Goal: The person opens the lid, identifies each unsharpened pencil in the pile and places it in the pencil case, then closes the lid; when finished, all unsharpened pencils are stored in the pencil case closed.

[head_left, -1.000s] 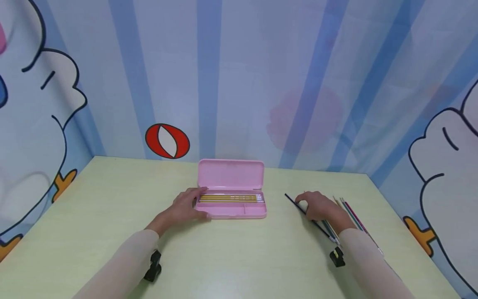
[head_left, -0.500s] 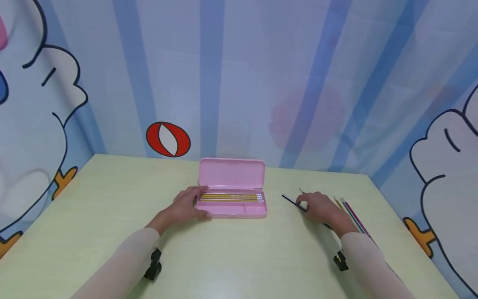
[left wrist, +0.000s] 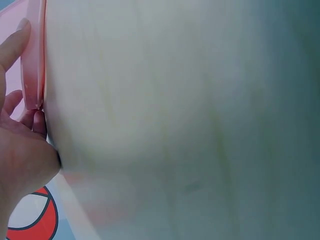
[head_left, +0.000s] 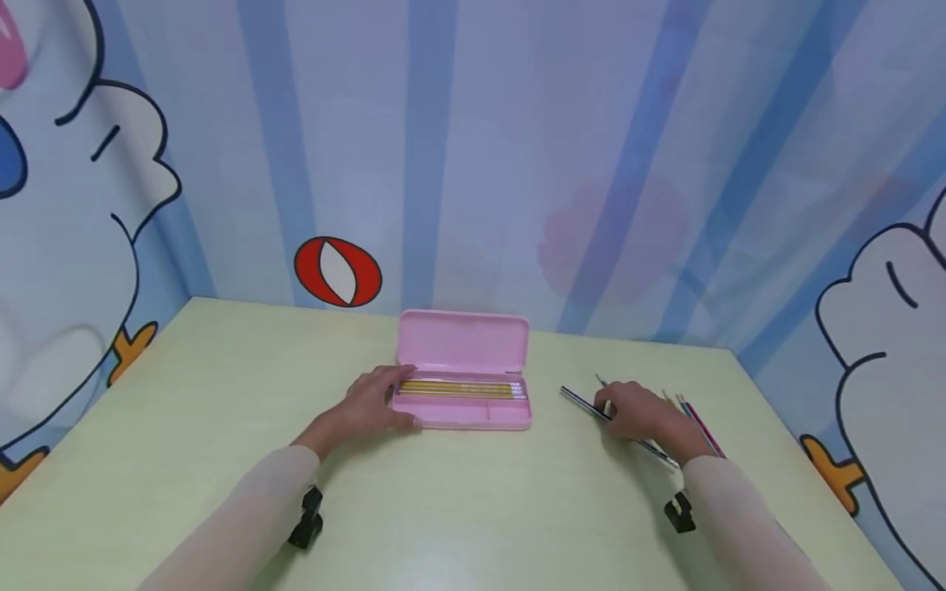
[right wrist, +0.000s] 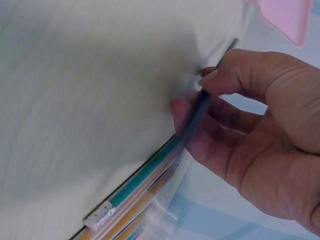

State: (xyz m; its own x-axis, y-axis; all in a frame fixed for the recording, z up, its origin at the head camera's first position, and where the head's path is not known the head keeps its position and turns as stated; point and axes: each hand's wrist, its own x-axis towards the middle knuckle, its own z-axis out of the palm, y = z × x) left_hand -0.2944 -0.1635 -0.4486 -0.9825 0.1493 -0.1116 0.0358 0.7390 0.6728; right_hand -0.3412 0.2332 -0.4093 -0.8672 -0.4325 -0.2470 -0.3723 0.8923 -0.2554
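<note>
The pink pencil case (head_left: 439, 410) lies on the table with its lid (head_left: 463, 341) raised at the back. Several yellow pencils (head_left: 454, 389) lie side by side in its rear compartment. My left hand (head_left: 364, 404) holds the case's left end, thumb at the front and fingers behind; the left wrist view shows them on either side of the pink wall (left wrist: 34, 60). To the right of the case, my right hand (head_left: 639, 410) pinches a dark pencil (head_left: 581, 401) between thumb and fingers. In the right wrist view that pencil is blurred and partly hidden by the fingers.
Loose pencils (head_left: 704, 425) lie right of my right hand, partly behind the wrist. Among them the right wrist view shows a green pencil (right wrist: 131, 186) with a white eraser end. The table (head_left: 473, 509) meets a printed curtain (head_left: 488, 164) at its far edge.
My right hand has taken up the dark pencil, which has shifted and turned slightly in its grip. The left hand stays at the case. The head view has shifted a little.
</note>
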